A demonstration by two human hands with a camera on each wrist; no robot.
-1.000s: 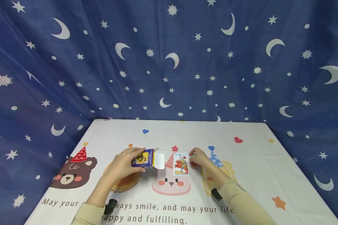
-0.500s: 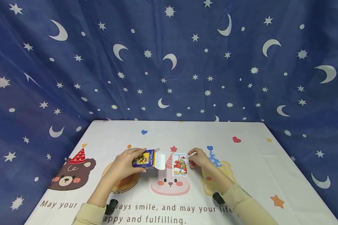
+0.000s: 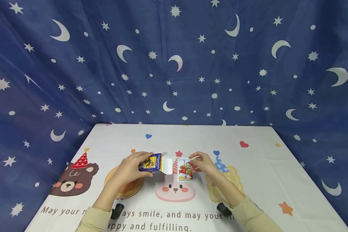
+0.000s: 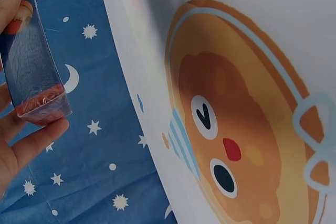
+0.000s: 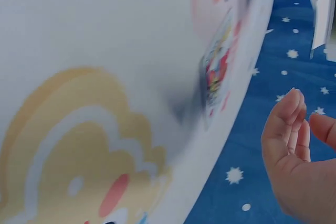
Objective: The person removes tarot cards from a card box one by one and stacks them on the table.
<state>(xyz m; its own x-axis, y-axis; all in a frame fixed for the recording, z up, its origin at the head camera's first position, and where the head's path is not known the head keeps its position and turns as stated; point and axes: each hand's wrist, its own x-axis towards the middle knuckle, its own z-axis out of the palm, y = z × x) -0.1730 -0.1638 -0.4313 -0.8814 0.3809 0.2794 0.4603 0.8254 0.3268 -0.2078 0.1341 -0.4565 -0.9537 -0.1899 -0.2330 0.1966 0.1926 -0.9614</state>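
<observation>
My left hand (image 3: pixel 130 169) grips a blue and yellow tarot card box (image 3: pixel 150 162) from its left side, thumb and fingers along opposite edges. The box's white end flap (image 3: pixel 168 166) stands open toward the right. In the left wrist view, the fingers hold the box (image 4: pixel 39 61) above the tablecloth. A stack of tarot cards (image 3: pixel 184 174) lies face up to the right of the box. My right hand (image 3: pixel 203 163) hovers over the stack's right edge with fingers loosely bent. The right wrist view shows this hand (image 5: pixel 299 169) with nothing in it, apart from the stack (image 5: pixel 215 80).
A white tablecloth (image 3: pixel 220 138) with printed cartoon faces and lettering covers the table. Behind the table hangs a dark blue curtain (image 3: pixel 191 38) with moons and stars. Black wrist cameras (image 3: pixel 117 211) sit below both hands.
My right hand has moved left from beside the card stack to over its right edge. The left hand has shifted slightly right with the box. The stack stays in place.
</observation>
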